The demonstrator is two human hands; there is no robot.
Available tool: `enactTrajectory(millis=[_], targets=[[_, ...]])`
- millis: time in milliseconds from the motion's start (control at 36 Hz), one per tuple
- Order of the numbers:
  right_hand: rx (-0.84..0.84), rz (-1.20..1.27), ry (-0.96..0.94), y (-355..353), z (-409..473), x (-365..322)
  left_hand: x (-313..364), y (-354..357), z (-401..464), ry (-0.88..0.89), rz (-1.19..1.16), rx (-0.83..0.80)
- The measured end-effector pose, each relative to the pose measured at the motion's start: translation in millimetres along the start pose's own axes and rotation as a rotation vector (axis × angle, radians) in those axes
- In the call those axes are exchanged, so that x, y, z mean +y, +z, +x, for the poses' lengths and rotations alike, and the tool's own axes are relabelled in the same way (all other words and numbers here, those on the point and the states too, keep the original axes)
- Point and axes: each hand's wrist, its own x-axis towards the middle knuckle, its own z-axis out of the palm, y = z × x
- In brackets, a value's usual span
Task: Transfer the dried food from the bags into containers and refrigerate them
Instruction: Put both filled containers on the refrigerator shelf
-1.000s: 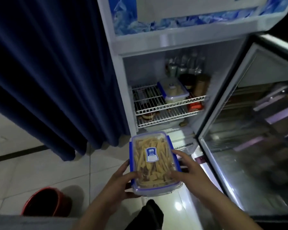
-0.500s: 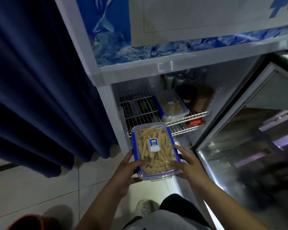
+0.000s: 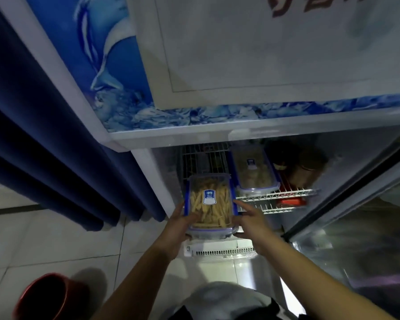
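A clear container with blue clips [image 3: 209, 204], full of pale yellow dried sticks, is held level at the mouth of the open fridge. My left hand [image 3: 179, 224] grips its left side and near corner. My right hand [image 3: 249, 221] holds its right side, fingers laid along the edge. The container's far end reaches the front of the white wire shelf [image 3: 286, 192]. On that shelf, just to the right, sits a second clear blue-clipped container [image 3: 254, 172] with pale food inside.
Dark jars [image 3: 298, 162] stand at the shelf's right. A red item [image 3: 291, 200] lies under the shelf. The glass fridge door [image 3: 356, 227] stands open at the right. A blue curtain [image 3: 44, 146] hangs at the left, a red bucket [image 3: 49, 296] below on the tiled floor.
Both hands have carried the container forward and up, from in front of the fridge to the edge of the wire shelf. The view has come closer to the fridge.
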Motion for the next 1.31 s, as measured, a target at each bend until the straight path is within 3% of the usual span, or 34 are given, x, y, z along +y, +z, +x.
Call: enactTrajectory(millis=[111,250,361,472,583,667,722,778,917,1000,1139,1306], targets=[[-0.032,-0.017,-0.017,-7.5,14.6,-11.7,-7.1,14.7,-5.7,0.231,0.150,-0.037],[-0.080,-0.019,-0.023,-13.0,32.2,-18.1,-37.2,32.1,-0.1,0.558,1.145,0.241],[-0.130,-0.047,-0.023,-16.7,39.4,-22.0,-42.4,46.1,8.9,0.767,1.429,0.312],[-0.188,-0.117,-0.027,-27.1,42.7,-32.6,-30.5,53.8,22.3,0.788,1.485,0.352],[-0.104,-0.419,-0.269,-49.5,43.3,-40.6,-7.5,56.0,42.1,0.619,1.554,0.353],[-0.019,-0.825,-0.432,-70.9,50.6,-37.4,8.3,61.5,59.3,0.482,1.574,0.324],[0.006,-1.134,-0.425,-81.7,57.4,-33.5,14.3,62.3,72.1,0.396,1.598,0.296],[-0.029,-1.286,-0.370,-89.7,65.6,-30.6,17.3,61.8,85.4,0.363,1.603,0.291],[-0.085,-1.456,-0.318,-103.2,77.6,-18.5,13.5,63.2,106.0,0.310,1.699,0.199],[-0.059,-1.472,-0.335,-103.8,79.2,-12.8,-2.3,66.5,105.5,0.275,1.754,0.228],[-0.043,-1.411,-0.325,-100.8,81.8,-15.8,-25.8,71.3,94.5,0.329,1.713,0.304],[0.013,-1.395,-0.331,-94.0,78.4,-4.5,-29.6,69.1,84.5,0.369,1.608,0.286]])
